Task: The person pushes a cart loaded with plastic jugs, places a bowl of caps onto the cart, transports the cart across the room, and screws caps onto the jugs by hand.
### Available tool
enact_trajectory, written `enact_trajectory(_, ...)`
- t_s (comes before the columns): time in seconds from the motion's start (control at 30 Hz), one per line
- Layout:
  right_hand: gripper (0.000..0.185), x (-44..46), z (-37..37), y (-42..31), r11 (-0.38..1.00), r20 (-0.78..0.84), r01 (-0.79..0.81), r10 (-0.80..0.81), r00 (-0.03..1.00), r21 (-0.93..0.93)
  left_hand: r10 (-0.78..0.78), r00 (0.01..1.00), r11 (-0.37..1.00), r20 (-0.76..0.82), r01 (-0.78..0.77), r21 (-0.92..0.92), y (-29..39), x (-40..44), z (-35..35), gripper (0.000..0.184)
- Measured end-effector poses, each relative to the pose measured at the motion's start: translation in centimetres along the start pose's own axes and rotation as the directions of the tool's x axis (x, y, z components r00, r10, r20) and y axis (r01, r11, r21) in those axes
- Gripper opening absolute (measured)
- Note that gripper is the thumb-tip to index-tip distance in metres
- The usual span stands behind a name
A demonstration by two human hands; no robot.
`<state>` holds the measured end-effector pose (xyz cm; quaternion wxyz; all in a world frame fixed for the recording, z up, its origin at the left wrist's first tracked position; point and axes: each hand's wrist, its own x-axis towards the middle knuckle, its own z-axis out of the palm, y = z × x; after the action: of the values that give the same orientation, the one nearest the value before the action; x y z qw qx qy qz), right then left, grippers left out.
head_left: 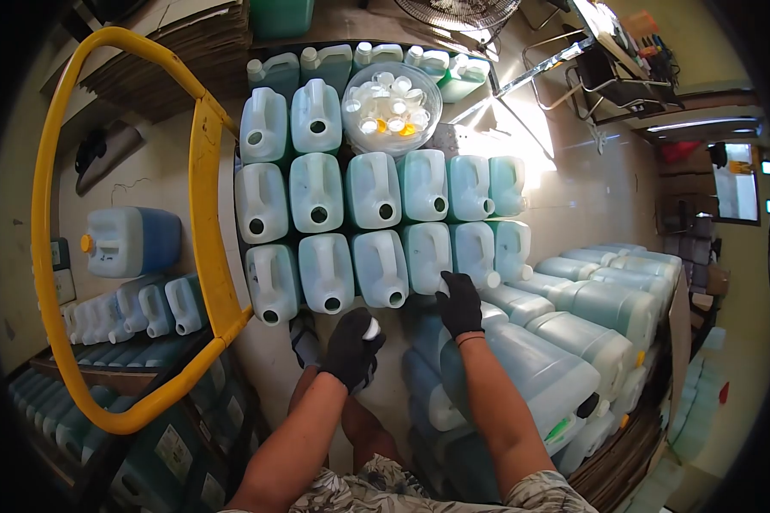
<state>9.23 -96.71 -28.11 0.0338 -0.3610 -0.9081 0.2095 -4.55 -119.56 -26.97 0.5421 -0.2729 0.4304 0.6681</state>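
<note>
In my left hand (351, 349), black-gloved and closed, a white cap (371, 329) shows at the fingers, just in front of the jugs. The right hand (460, 306), gloved too, pinches another white cap (444, 285) at the mouth of a translucent jug (426, 256) in the front row. Whether that cap is threaded on is hidden by the fingers. To its left, a pale jug (381, 265) shows a dark uncapped mouth, as do others in the rows. A jug (474, 252) on the right wears a white cap.
A round tub (351, 120) of white and orange caps stands behind the rows. The yellow trolley handle (205, 214) rises at left. Large translucent containers (530, 363) are stacked at right. A fan (458, 10) and metal-legged table (543, 68) stand behind.
</note>
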Motion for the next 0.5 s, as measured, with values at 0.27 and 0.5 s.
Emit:
enact_trajectory(0.27, 0.047, 4.0, -0.8, -1.9, 0.791, 0.301, -0.522, 0.607, 0.735, -0.32, -0.058, 0.998, 0.998, -0.003, 0.058, -0.03, -0.2, -0.7, 1.6, 0.045)
enact_trajectory(0.5, 0.042, 0.6, 0.4, -1.1, 0.972, 0.091, -0.185, 0.199, 0.976, -0.146, 0.145, 0.989, 0.98, 0.012, -0.145, 0.137, -0.9, -0.7, -0.2, 0.045)
